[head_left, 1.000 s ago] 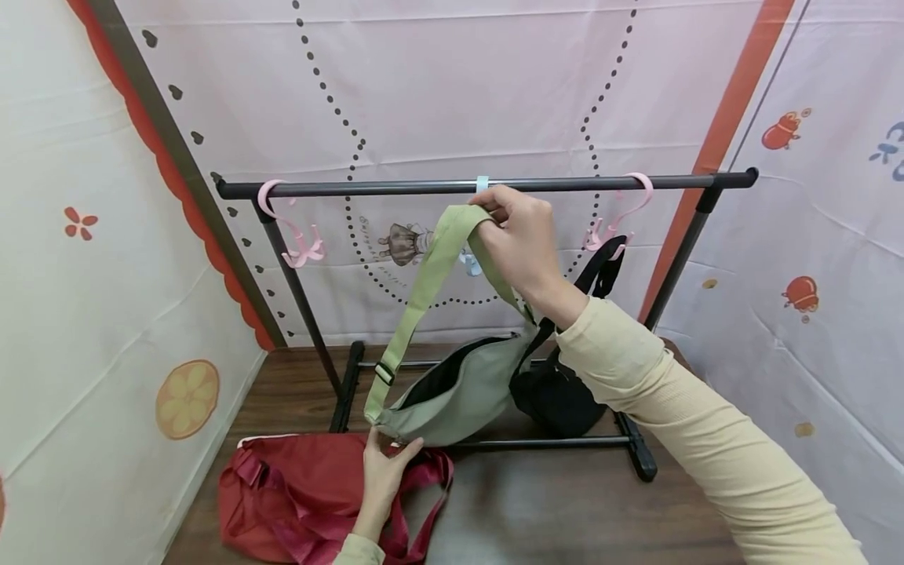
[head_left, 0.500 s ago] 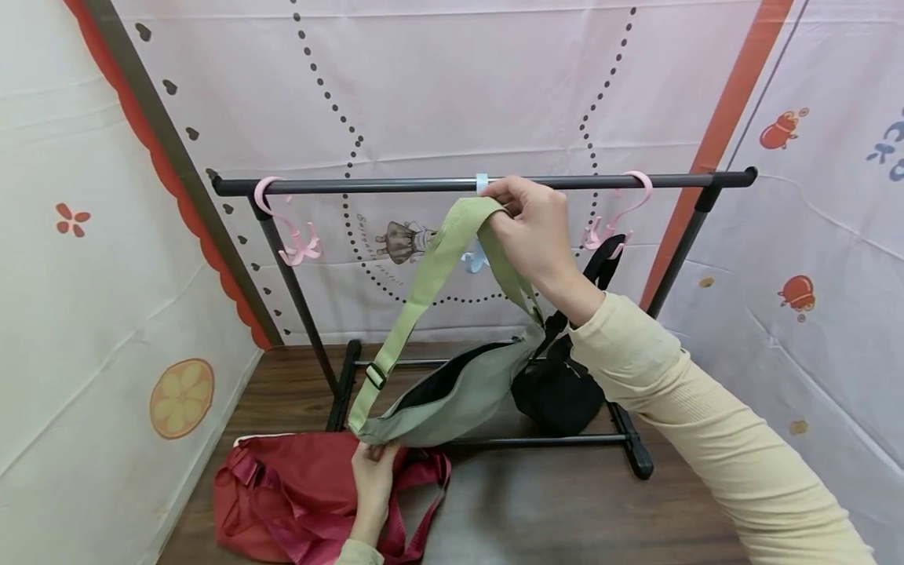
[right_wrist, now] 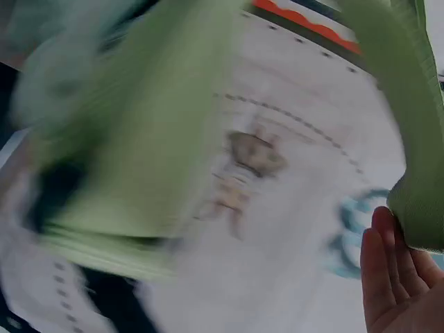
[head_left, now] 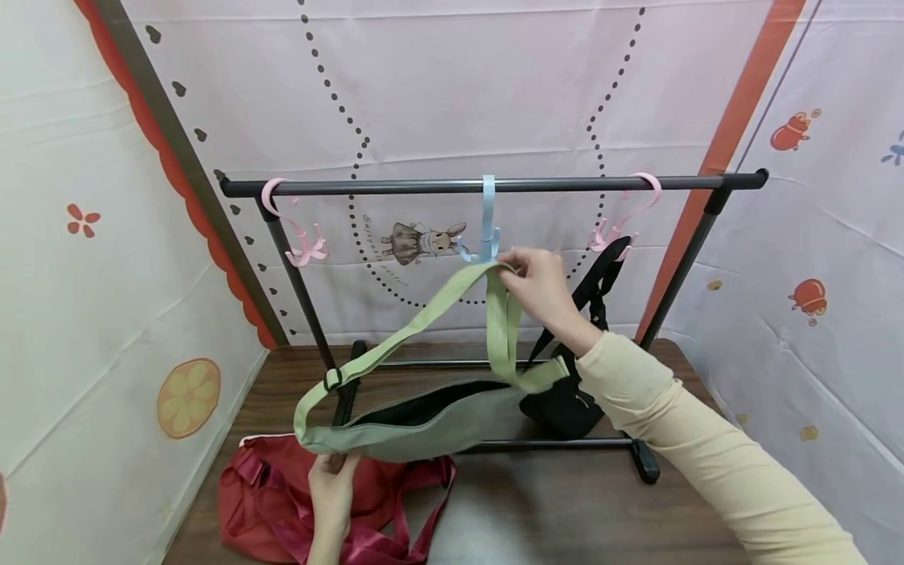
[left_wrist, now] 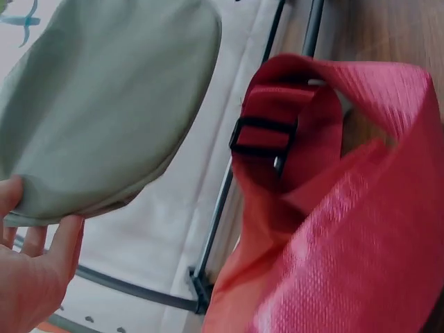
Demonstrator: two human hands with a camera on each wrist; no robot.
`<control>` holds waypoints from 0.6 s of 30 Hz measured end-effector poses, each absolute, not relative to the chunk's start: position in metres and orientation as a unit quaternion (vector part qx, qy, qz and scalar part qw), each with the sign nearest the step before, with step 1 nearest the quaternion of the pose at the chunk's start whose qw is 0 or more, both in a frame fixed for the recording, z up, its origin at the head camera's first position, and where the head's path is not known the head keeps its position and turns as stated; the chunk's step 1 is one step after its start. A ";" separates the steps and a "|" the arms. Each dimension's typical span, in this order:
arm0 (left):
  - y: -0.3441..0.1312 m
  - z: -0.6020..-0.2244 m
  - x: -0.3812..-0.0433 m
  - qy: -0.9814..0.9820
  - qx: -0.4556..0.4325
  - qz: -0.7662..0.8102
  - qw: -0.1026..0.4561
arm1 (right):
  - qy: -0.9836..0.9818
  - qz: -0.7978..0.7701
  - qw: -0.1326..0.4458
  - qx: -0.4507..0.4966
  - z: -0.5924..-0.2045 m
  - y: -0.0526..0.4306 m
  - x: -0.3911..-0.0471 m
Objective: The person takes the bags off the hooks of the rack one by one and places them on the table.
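A grey-green crossbody bag (head_left: pixel 452 428) with its zip gaping hangs nearly level in front of the rack. My left hand (head_left: pixel 332 494) holds it from below at its left end; in the left wrist view, thumb and fingers pinch the bag's lower edge (left_wrist: pixel 118 104). Higher up, my right hand (head_left: pixel 540 290) pinches the top of the light green strap (head_left: pixel 424 316). That part of the strap is right at the prongs of the blue hook (head_left: pixel 487 220) on the rail. The right wrist view shows fingers behind the strap (right_wrist: pixel 420 173), with much of the bag blurred.
A black rail (head_left: pixel 410 187) carries pink hooks (head_left: pixel 307 247) at either side of the blue one. From the right pink hook (head_left: pixel 607 231) hangs a black bag (head_left: pixel 561 408). A red bag (head_left: pixel 264 502) with loose straps lies on the wooden surface at front left.
My right hand has dropped from the rail to the blue hook's prongs, uncovering the hook. My left hand has moved left with the bag's end, and the bag is now stretched out more level.
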State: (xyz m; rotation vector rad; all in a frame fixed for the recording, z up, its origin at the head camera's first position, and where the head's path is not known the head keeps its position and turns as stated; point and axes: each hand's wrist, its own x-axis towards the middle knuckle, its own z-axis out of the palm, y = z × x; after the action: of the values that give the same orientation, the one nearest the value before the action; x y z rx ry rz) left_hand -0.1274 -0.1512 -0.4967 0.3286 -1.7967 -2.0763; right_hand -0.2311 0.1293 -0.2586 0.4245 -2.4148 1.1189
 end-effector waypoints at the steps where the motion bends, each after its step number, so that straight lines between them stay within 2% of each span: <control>1: -0.152 -0.495 -0.127 -0.640 0.123 -0.737 0.179 | -0.879 0.405 0.202 0.150 -0.267 0.131 -0.231; 3: -0.154 -0.493 -0.125 -0.646 0.132 -0.733 0.165 | -0.891 0.399 0.164 0.142 -0.283 0.135 -0.231; 8: -0.153 -0.492 -0.123 -0.636 0.126 -0.742 0.169 | -0.916 0.369 0.090 0.128 -0.313 0.143 -0.234; 18: -0.152 -0.491 -0.124 -0.636 0.107 -0.739 0.195 | -0.949 0.287 0.046 0.126 -0.353 0.149 -0.236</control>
State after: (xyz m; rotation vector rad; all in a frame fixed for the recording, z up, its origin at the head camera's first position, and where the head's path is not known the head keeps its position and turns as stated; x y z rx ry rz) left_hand -0.1236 -0.1515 -0.4908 0.3001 -1.7823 -2.0715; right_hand -0.2355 0.1491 -0.3532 0.3856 -2.8961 0.8759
